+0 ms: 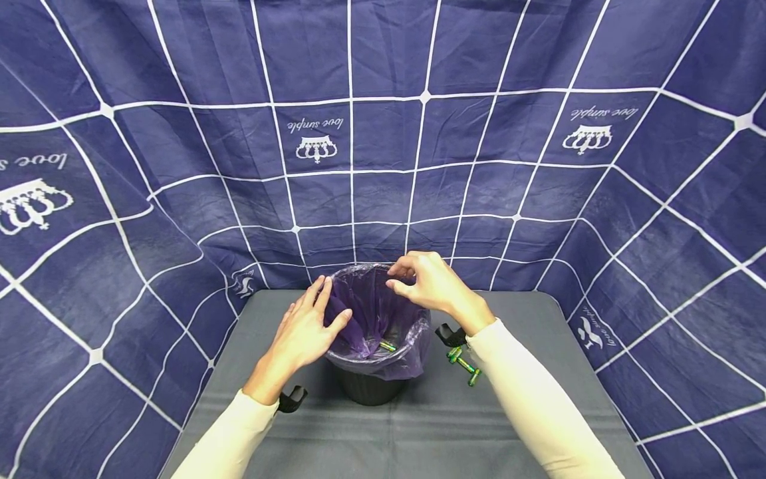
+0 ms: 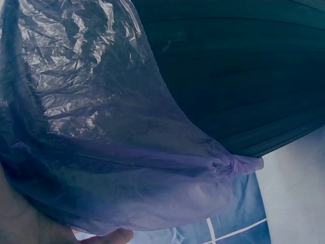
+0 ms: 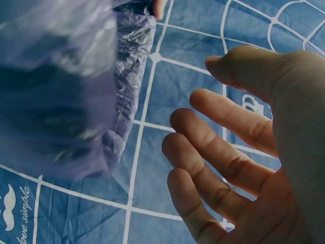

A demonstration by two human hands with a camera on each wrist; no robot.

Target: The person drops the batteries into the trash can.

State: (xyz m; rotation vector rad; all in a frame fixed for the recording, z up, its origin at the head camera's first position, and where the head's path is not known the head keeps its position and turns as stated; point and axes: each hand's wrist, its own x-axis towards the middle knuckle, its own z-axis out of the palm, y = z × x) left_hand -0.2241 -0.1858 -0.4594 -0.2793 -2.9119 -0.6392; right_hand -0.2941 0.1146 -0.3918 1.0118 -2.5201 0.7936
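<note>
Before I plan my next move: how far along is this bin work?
Looks done: the purple bag lines the bin, with a shiny green piece inside. In hand: the left hand is at the bag's edge; the right hand, near it, holds nothing. Probably remaining: the loose green pieces on the table.

Liner [image 3: 56,96] cropped in right-wrist view

Grey counter [image 1: 311,446]: dark bin [image 1: 371,391] upright about centre, purple liner [image 1: 415,359] over rim; green-gold pieces [image 1: 464,362] to its right.
</note>
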